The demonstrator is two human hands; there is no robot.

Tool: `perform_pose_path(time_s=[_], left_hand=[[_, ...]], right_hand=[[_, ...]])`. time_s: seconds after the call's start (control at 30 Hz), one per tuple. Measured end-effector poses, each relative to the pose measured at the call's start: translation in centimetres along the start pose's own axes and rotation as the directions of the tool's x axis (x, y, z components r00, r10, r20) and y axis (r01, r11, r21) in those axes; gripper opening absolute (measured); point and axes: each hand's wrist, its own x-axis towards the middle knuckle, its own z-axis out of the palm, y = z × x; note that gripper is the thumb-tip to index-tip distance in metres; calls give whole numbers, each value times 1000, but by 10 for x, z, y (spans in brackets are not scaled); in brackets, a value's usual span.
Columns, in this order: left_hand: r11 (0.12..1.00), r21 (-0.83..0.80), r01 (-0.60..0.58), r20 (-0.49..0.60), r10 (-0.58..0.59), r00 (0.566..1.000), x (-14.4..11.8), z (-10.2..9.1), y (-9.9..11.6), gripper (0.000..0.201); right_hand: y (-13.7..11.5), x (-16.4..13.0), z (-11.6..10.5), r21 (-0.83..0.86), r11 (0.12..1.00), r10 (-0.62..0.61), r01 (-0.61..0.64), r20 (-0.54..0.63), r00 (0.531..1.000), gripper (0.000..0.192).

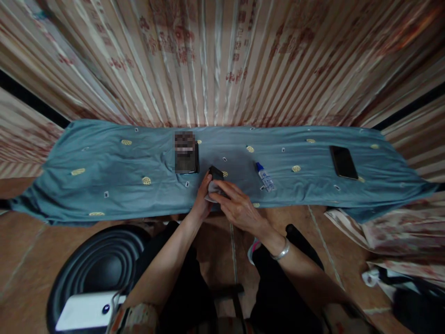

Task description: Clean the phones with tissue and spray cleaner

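Observation:
My left hand [202, 197] holds a small dark phone-like object [216, 173] by its lower end, over the front edge of a table draped in a blue-grey cloth [104, 157]. My right hand [236, 204] presses a small pale cloth [212, 189] against that object. A silver bangle sits on my right wrist. A small clear bottle with a blue cap [265, 177] lies on the cloth just right of my hands. A dark flat device [187, 155], partly blurred, lies just left of them.
A black phone [343, 162] lies face up at the table's right end. Striped curtains hang behind the table. A black round stool [100, 264] with a white object [85, 311] on it stands at lower left. Fabric and bags are heaped at the right.

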Motion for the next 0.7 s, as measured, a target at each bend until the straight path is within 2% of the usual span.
perform_pose_path(time_s=[0.1, 0.4, 0.5, 0.57, 0.7], left_hand=[[1000, -22, 14, 3, -14, 1000, 0, 0, 1, 20], [998, -34, 59, -34, -60, 998, 9, -3, 13, 33], [994, -81, 68, -43, -72, 996, 9, -2, 18, 32], [992, -77, 99, -24, -101, 995, 7, -1, 20, 34], [988, -50, 146, -8, -146, 989, 3, -1, 20, 27]], right_hand=[[2, 0, 0, -35, 999, -2, 2, -2, 1000, 46], [13, -5, 0, -5, 999, 37, -37, -36, 999, 40], [21, -7, -4, 77, 991, 122, -114, -110, 986, 36], [29, -7, -7, 175, 962, 240, -209, -180, 954, 36], [41, -5, -3, 419, 830, 491, -368, -237, 838, 36]])
